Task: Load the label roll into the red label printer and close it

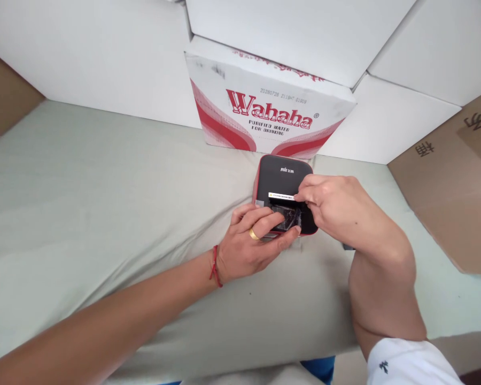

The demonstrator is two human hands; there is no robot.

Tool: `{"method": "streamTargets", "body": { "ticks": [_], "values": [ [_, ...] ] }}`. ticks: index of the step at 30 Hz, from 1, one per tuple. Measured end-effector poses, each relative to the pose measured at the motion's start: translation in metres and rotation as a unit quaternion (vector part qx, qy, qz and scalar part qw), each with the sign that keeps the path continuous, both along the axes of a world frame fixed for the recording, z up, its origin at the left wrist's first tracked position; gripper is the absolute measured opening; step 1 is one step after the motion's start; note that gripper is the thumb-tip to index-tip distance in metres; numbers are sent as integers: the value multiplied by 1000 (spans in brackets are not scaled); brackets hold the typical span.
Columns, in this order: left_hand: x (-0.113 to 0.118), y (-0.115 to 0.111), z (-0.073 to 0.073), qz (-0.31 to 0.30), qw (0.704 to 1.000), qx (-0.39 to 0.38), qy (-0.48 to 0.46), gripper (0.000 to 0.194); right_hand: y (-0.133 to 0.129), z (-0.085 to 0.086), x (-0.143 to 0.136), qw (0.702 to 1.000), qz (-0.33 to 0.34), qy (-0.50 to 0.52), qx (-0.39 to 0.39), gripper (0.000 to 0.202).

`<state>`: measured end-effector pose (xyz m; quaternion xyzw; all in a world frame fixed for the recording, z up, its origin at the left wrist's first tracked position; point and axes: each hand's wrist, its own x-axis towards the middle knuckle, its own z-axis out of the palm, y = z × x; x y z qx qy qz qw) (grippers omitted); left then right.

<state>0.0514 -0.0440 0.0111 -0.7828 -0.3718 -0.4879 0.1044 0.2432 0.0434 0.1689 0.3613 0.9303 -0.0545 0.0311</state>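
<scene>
A small black-topped, red-sided device (287,184), which looks like a receipt printer, sits on the cloth in front of the Wahaha carton. My left hand (253,239), with a ring and a red string bracelet, grips its front left part. One fingertip presses on a dark window (291,218) covered in shiny clear film, and the thumb lies along the front edge. A white warning sticker (281,196) runs across the top above this window. Thumb and fingers of my right hand (324,200) pinch at the sticker's right end; the pinched part is mostly hidden.
The white Wahaha carton (272,109) stands right behind the printer, among larger white boxes (112,59). A brown cardboard box (452,187) is on the right, and brown cardboard (8,96) on the left. A pale green, wrinkled cloth (84,176) covers the surface. A small dark item (348,247) shows beside my right forearm.
</scene>
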Motion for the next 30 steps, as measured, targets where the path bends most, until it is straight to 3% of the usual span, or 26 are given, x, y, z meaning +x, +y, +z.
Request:
{"method": "streamTargets", "body": {
  "ticks": [3, 6, 8, 12, 15, 17, 20, 30],
  "values": [
    [-3, 2, 5, -12, 997, -25, -68, 51, 0, 1, 1, 999, -37, 15, -9, 38],
    [-9, 10, 8, 16, 972, -123, -199, 48, -3, 2, 5, 999, -23, 44, -14, 39],
    [-16, 18, 6, -3, 939, -214, -267, 47, -7, 2, 9, 998, 18, 58, -27, 40],
    [-27, 32, -5, -112, 849, -348, -381, 70, -19, 1, 15, 988, 127, 70, -57, 42],
    [-31, 36, -12, -175, 792, -405, -422, 79, -27, 1, 16, 985, 149, 61, -57, 45],
    [-33, 37, -15, -197, 773, -420, -433, 78, -29, 2, 16, 987, 144, 45, -53, 44],
    [-33, 40, -19, -200, 771, -416, -440, 75, -31, 2, 15, 989, 141, 29, -43, 42],
    [-42, 50, -20, -165, 840, -380, -351, 93, -31, 6, 13, 989, 140, 28, -38, 42]
  ]
}}
